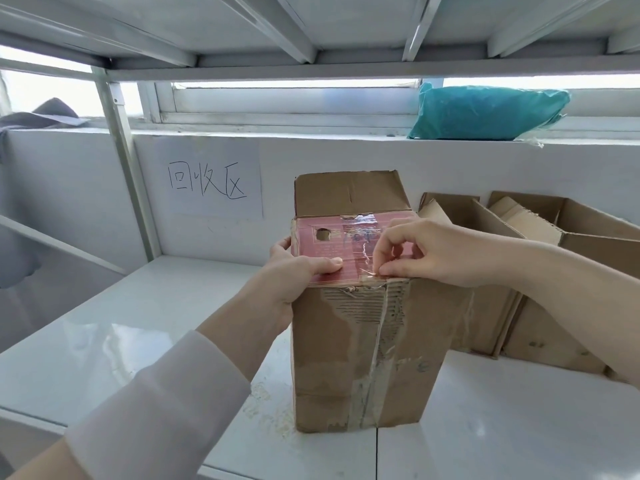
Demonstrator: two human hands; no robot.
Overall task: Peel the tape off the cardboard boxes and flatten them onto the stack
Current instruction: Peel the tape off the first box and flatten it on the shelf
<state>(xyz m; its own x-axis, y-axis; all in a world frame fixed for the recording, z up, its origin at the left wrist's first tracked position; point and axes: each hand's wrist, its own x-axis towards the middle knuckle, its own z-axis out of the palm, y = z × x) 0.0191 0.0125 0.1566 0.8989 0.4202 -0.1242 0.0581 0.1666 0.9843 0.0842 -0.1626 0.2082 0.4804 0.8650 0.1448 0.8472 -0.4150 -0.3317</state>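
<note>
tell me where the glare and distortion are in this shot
Head view: the window is blown out white; soft glare sits on the table and on the tape atop the box; the wide lens bows the shelf beams; focus is fairly even.

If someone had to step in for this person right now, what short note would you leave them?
Left hand: steadies the upright cardboard box, thumb flat on its red top panel.
Right hand: fingers pinch the clear tape at the top front edge.
Done: tape partly lifted on top; the front is already torn along the seam.
Left: strip the tape running down the front, flatten the box, and put it with the other boxes on the right; whether those are flattened yet is unclear.
</note>
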